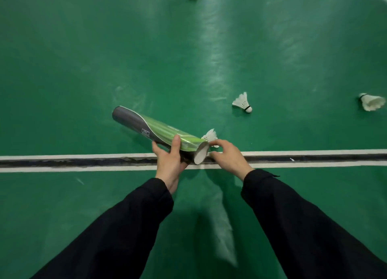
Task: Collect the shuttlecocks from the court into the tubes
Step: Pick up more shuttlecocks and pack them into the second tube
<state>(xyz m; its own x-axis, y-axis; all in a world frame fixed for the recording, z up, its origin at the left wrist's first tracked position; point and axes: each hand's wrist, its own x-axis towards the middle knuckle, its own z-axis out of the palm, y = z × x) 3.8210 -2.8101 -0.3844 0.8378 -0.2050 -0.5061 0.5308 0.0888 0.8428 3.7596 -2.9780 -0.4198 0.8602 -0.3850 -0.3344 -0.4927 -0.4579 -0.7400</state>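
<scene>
Three shuttlecocks (242,103) lie loose on the court floor (83,48) beyond the white line (62,156). Left hand (169,159) grip wraps the tube (155,130); right hand (227,156) grip pinches a fourth shuttlecock (210,136) at the tube mouth. Risk: misaligned feathers may catch the rim and crumple.

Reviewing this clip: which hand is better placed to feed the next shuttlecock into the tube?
Right. The left hand grips the tube, so it is occupied. The right hand is at the tube's open end, its fingers on the shuttlecock there.
</scene>
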